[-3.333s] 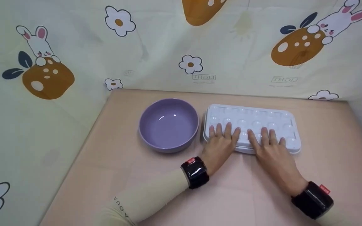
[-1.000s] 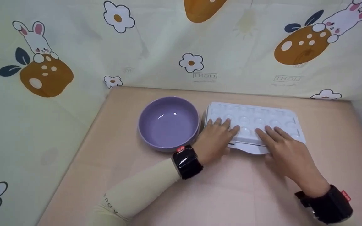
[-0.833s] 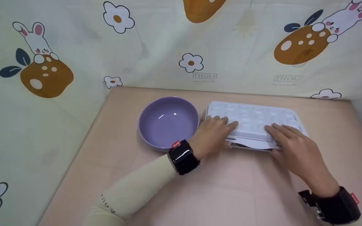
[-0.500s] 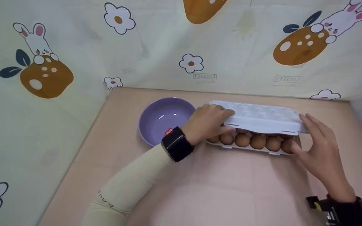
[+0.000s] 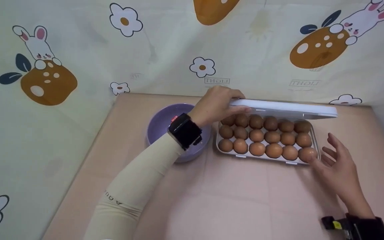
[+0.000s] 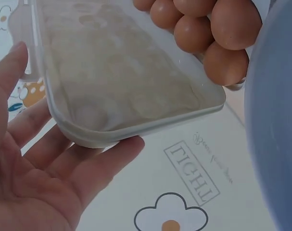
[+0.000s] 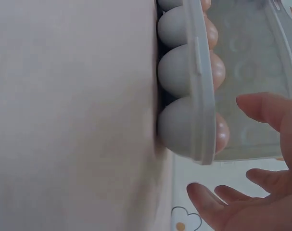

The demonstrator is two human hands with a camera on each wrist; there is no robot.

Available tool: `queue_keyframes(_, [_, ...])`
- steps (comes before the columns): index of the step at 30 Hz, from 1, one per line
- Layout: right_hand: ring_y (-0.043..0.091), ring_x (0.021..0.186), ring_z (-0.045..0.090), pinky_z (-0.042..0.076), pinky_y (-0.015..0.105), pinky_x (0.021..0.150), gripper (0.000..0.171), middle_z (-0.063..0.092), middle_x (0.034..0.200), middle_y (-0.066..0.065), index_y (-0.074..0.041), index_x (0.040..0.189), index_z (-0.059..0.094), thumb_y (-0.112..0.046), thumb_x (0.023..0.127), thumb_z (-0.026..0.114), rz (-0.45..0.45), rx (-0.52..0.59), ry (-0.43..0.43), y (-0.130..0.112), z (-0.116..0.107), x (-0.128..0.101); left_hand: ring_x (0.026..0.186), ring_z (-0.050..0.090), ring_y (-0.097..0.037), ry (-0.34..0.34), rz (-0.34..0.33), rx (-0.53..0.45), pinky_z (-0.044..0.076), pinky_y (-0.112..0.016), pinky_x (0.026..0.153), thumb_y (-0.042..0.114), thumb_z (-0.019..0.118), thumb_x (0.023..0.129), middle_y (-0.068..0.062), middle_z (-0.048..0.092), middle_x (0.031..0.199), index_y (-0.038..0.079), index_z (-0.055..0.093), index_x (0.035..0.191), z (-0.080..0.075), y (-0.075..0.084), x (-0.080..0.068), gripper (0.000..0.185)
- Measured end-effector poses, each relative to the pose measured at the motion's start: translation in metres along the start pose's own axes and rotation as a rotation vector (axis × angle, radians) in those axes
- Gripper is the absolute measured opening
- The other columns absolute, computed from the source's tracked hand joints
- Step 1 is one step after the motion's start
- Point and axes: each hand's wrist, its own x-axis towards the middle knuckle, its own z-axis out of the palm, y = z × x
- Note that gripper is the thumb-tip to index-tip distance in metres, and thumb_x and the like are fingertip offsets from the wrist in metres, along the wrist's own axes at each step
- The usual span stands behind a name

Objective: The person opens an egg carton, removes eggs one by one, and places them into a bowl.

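Egg carton lid (image 5: 283,109), white and dimpled, stands lifted above the brown eggs (image 5: 266,136), hinged along the far side and raised at the near edge; the left hand (image 5: 216,105) grips its left end, thumb under and fingers curled over the rim, as the left wrist view (image 6: 131,82) shows from below. The right hand (image 5: 337,163) hovers just right of the carton tray (image 5: 265,158), fingers spread and relaxed, holding nothing, close to the tray's near right corner but seemingly not touching it. A purple bowl (image 5: 160,128) sits under the left forearm, just left of the tray, on the pink tabletop (image 5: 238,200). To lift well, I would judge it best to swing the lid back evenly about its hinge, with the free hand ready to steady the tray so it does not tip or slide and jostle the eggs, and to keep the left wrist clear of the bowl. Compared with half a second ago, the lid has risen from a shallow tilt to nearly level with the far wall's base, all three rows of eggs are exposed, and the right hand has let go of the lid's right end and dropped away.
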Motion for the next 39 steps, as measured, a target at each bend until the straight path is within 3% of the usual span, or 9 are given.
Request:
queue_keyframes(8, [0.049, 0.121, 0.051, 0.044, 0.003, 0.072, 0.086, 0.033, 0.150, 0.030, -0.007, 0.156, 0.019, -0.041, 0.092, 0.066, 0.094, -0.012, -0.169, 0.006, 0.004, -0.001, 0.085, 0.059, -0.002, 0.026, -0.017, -0.072, 0.045, -0.023, 0.076, 0.052, 0.064, 0.087, 0.012, 0.071, 0.097, 0.022, 0.073, 0.108, -0.003, -0.010, 0.005, 0.038])
queue_keyframes(14, [0.048, 0.124, 0.050, 0.052, 0.018, 0.081, 0.087, 0.039, 0.145, 0.031, -0.006, 0.155, 0.020, -0.050, 0.092, 0.060, 0.116, -0.070, -0.214, 0.008, 0.003, -0.002, 0.092, 0.061, -0.003, 0.034, -0.024, -0.110, 0.047, -0.022, 0.082, 0.043, 0.064, 0.089, 0.009, 0.071, 0.103, 0.020, 0.073, 0.112, -0.006, -0.020, 0.010, 0.034])
queue_keyframes(19, [0.048, 0.124, 0.049, 0.052, 0.028, 0.086, 0.087, 0.039, 0.146, 0.031, -0.004, 0.155, 0.020, -0.051, 0.092, 0.059, 0.104, -0.077, -0.215, 0.008, 0.002, -0.003, 0.094, 0.061, -0.002, 0.042, -0.052, -0.168, 0.047, -0.020, 0.083, 0.037, 0.064, 0.091, 0.008, 0.071, 0.107, 0.019, 0.072, 0.114, -0.009, -0.026, 0.014, 0.030])
queue_keyframes(23, [0.048, 0.124, 0.049, 0.047, 0.044, 0.092, 0.085, 0.039, 0.146, 0.031, -0.003, 0.154, 0.021, -0.050, 0.093, 0.059, 0.083, -0.085, -0.210, 0.006, 0.002, -0.002, 0.095, 0.059, -0.002, 0.053, -0.097, -0.197, 0.047, -0.020, 0.083, 0.037, 0.062, 0.093, 0.007, 0.069, 0.109, 0.019, 0.070, 0.116, -0.010, -0.028, 0.018, 0.030])
queue_keyframes(28, [0.048, 0.125, 0.049, 0.043, 0.049, 0.095, 0.084, 0.041, 0.145, 0.031, -0.003, 0.154, 0.022, -0.049, 0.094, 0.058, 0.080, -0.092, -0.206, 0.007, 0.003, -0.001, 0.100, 0.060, -0.004, 0.075, -0.146, -0.212, 0.049, -0.023, 0.085, 0.038, 0.056, 0.097, 0.006, 0.068, 0.113, 0.021, 0.067, 0.121, -0.009, -0.033, 0.025, 0.032])
queue_keyframes(39, [0.050, 0.127, 0.045, 0.038, 0.058, 0.099, 0.086, 0.038, 0.147, 0.031, -0.005, 0.155, 0.019, -0.049, 0.093, 0.060, 0.096, -0.058, -0.213, 0.009, 0.004, 0.000, 0.104, 0.051, -0.015, 0.211, -0.246, -0.227, 0.046, -0.022, 0.084, 0.038, 0.055, 0.097, -0.003, 0.057, 0.105, 0.021, 0.068, 0.126, -0.004, -0.047, 0.041, 0.035])
